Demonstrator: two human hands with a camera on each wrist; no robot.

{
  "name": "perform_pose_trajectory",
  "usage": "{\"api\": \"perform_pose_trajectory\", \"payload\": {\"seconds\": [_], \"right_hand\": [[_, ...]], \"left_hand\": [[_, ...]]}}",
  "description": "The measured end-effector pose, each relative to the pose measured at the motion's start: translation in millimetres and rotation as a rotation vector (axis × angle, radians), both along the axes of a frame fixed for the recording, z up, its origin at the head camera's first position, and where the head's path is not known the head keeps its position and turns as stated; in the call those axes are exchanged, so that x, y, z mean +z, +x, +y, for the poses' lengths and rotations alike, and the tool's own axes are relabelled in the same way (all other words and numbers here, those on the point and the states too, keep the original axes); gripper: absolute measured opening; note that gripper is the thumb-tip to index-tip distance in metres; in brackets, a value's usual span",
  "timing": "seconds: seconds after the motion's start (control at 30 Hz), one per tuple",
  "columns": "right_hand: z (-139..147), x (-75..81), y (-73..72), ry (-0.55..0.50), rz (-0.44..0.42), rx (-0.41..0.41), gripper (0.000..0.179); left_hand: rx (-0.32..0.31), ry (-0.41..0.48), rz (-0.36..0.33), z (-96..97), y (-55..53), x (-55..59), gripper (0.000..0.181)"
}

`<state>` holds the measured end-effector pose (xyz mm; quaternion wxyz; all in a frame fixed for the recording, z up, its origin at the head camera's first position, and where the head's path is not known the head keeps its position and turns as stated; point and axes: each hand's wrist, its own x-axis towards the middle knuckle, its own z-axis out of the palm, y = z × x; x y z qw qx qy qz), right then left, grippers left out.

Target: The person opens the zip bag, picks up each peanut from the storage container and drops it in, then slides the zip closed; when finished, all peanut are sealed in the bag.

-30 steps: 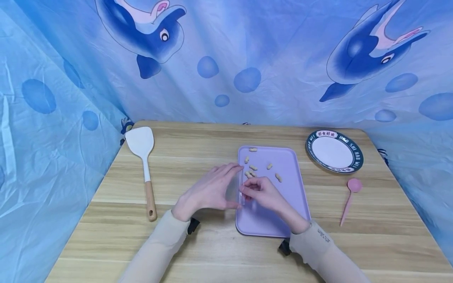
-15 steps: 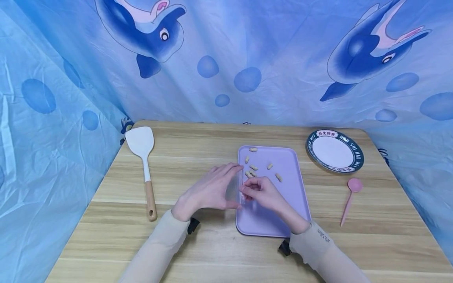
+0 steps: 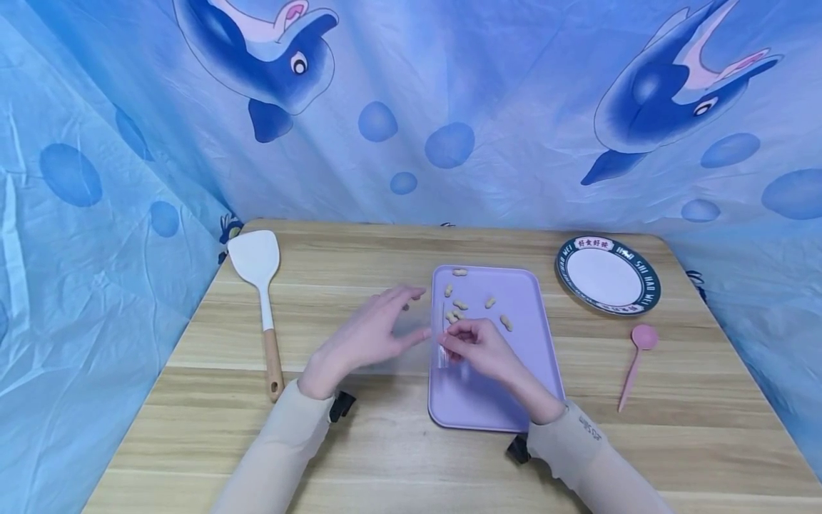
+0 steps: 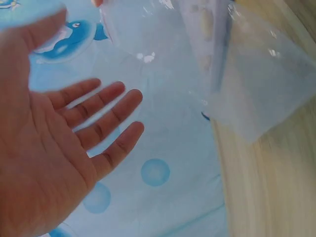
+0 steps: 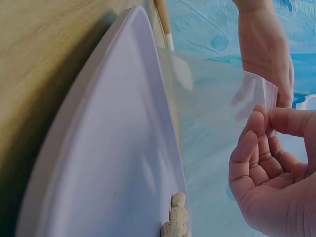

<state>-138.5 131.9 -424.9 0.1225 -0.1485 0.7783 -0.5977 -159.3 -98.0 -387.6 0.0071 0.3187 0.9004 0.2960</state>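
Observation:
A clear plastic zip bag (image 5: 212, 89) hangs at the tray's left side, standing out against the curtain in the right wrist view. Thumb and fingertips of my right hand (image 3: 483, 351) pinch its zip edge above the purple tray (image 3: 494, 407). My left hand (image 3: 366, 332) is left of the bag, fingers spread and holding nothing. In the left wrist view its palm faces the camera, and the bag (image 4: 266, 84) shows beyond the fingertips. Several unshelled peanuts (image 3: 505, 323) lie scattered over the tray's far half.
To the left lies a white spatula (image 3: 254, 258) with a wooden handle. A green-rimmed white plate (image 3: 604, 277) sits at the back right, with a pink spoon (image 3: 643, 336) below it. The wooden table (image 3: 359, 457) meets a blue dolphin-print curtain (image 3: 514, 86) behind.
My left hand has drawn back to the left, away from the bag's edge. My right hand keeps its pinch on the bag almost in place.

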Motion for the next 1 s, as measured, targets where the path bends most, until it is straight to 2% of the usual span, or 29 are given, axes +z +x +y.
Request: {"api": "perform_pose_trajectory", "payload": {"seconds": [0.13, 0.23, 0.37, 0.47, 0.73, 1.0], "right_hand": [[0.5, 0.7, -0.8, 0.001, 0.002, -0.013, 0.018], [1.1, 0.8, -1.2, 0.005, 0.001, -0.022, 0.017], [1.2, 0.6, -1.2, 0.002, 0.004, -0.017, 0.017], [1.0, -0.3, -0.9, -0.007, 0.013, -0.003, 0.015], [-1.4, -6.4, -0.1, -0.002, 0.022, 0.044, 0.014], [-3.3, -8.9, -0.9, 0.003, -0.007, 0.072, 0.013]], "left_hand": [[0.034, 0.140, -0.116, 4.6, -0.6, 1.1, 0.034], [0.042, 0.253, -0.263, 9.8, -0.1, 0.5, 0.016], [0.045, 0.379, -0.513, 17.1, 0.6, -4.7, 0.017], [0.049, 0.408, -0.626, 22.8, 1.3, -10.9, 0.023], [0.067, 0.441, -0.736, 34.6, 5.3, -22.6, 0.021], [0.084, 0.458, -0.769, 35.3, 6.1, -25.4, 0.020]]}}
